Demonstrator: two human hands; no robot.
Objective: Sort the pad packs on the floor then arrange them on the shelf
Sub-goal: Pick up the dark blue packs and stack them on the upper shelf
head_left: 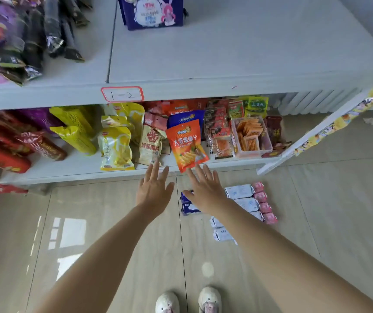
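Pad packs lie in rows on the tiled floor in front of the shelf: dark blue packs point(187, 205), white-and-blue packs point(240, 192), small pink packs point(263, 205) and white packs point(220, 232) partly hidden by my right arm. My left hand point(155, 189) and my right hand point(204, 189) both stretch forward above the floor with fingers straight and spread, holding nothing. The right hand hovers over the dark blue packs. One purple pad pack point(152, 11) stands on the grey upper shelf point(226, 59).
The lower shelf point(86, 170) is crowded with snack bags; an orange bag point(186, 145) leans out over its front edge just beyond my fingertips. Dark wrapped goods point(34, 35) fill the upper shelf's left side. My white shoes point(187, 300) stand on the floor below.
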